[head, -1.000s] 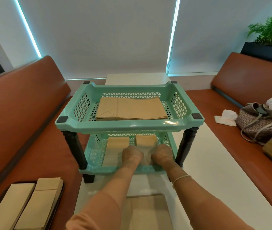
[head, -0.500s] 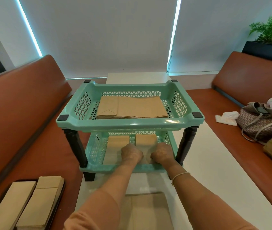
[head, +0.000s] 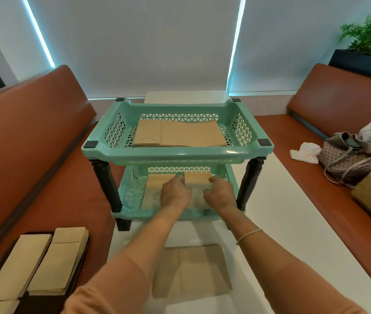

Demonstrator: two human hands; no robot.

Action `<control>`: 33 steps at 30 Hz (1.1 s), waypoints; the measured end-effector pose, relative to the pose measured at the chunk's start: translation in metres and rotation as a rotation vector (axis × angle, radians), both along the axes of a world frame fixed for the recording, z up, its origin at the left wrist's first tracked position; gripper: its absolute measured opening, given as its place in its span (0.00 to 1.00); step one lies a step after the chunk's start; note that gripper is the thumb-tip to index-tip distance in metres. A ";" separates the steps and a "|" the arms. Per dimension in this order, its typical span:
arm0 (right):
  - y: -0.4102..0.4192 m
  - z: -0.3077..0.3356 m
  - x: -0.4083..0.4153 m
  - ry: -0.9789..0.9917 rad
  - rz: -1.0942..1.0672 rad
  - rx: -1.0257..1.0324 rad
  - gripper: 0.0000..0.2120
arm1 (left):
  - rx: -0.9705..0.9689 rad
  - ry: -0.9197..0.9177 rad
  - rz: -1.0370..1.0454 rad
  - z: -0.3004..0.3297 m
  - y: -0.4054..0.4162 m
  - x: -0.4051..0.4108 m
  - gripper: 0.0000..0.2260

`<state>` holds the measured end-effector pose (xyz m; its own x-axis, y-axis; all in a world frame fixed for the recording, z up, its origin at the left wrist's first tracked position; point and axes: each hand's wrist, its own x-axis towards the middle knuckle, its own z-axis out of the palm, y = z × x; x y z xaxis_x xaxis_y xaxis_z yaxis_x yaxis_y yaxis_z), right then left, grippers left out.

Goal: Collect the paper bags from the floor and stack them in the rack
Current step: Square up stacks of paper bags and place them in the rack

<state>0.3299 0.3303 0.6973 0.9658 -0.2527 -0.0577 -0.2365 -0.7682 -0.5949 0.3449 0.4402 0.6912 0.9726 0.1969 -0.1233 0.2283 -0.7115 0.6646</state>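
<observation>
Both hands are reaching into the rack's (head: 177,152) lower tray: the left hand (head: 175,193) and right hand (head: 219,193) are squeezing a stack of bags (head: 197,179) between curled fingers, now opened slightly from fists — squaring it up. Another bag (head: 191,268) is lying on the worktop (head: 293,223) beneath the wrists — probably next.

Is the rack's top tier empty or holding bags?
Holding bags: flat brown paper bags lie stacked inside the top tier.
</observation>
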 end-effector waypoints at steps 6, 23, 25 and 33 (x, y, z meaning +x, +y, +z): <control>0.006 -0.005 -0.078 -0.045 0.030 0.015 0.18 | 0.094 0.076 -0.142 0.002 0.036 -0.068 0.09; 0.003 -0.064 -0.129 0.439 -0.161 0.198 0.27 | -0.242 0.422 0.099 -0.060 0.058 -0.140 0.32; 0.002 -0.061 -0.130 0.416 -0.159 0.216 0.26 | -0.425 0.396 0.088 -0.062 0.062 -0.144 0.26; -0.005 -0.069 -0.154 -0.026 -0.113 0.909 0.29 | -0.854 0.003 -0.009 -0.055 0.071 -0.165 0.16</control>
